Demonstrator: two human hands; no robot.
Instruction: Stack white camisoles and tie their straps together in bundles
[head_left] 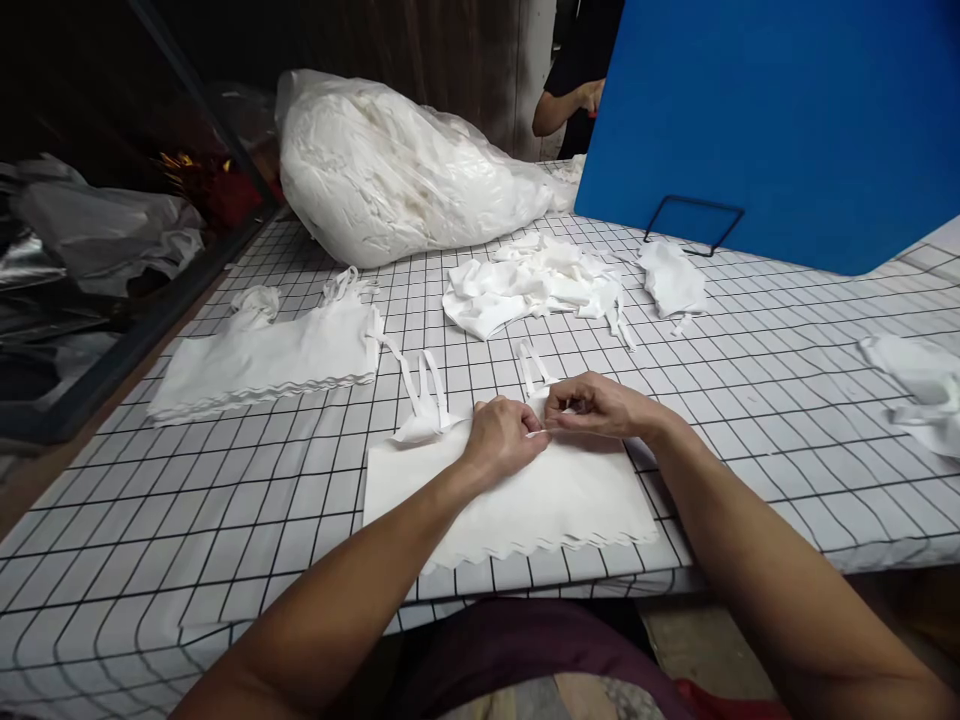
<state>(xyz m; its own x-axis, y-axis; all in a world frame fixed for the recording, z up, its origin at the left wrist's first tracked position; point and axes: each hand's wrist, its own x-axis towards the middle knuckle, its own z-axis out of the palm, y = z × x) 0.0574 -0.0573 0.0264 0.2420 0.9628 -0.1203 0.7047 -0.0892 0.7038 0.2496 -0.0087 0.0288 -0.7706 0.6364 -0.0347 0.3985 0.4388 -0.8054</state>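
Note:
A white camisole (525, 505) lies flat before me, its wavy hem toward the table's front edge. It appears to rest on others like it. Thin straps (426, 385) stick up beyond its far edge. My left hand (504, 438) is closed, its fingertips pinching the camisole's top edge near the middle. Right beside it, my right hand (592, 405) is also closed in a pinch on the same edge. The fingertips of both hands nearly meet, and the exact bit of fabric between them is partly hidden.
A neat stack of white camisoles (270, 355) lies to the left. Beyond are a crumpled white heap (532, 285), a single white piece (671, 278) and a large stuffed plastic bag (405, 170). A blue board (780, 130) stands back right; another person's arm (559, 108) shows behind it.

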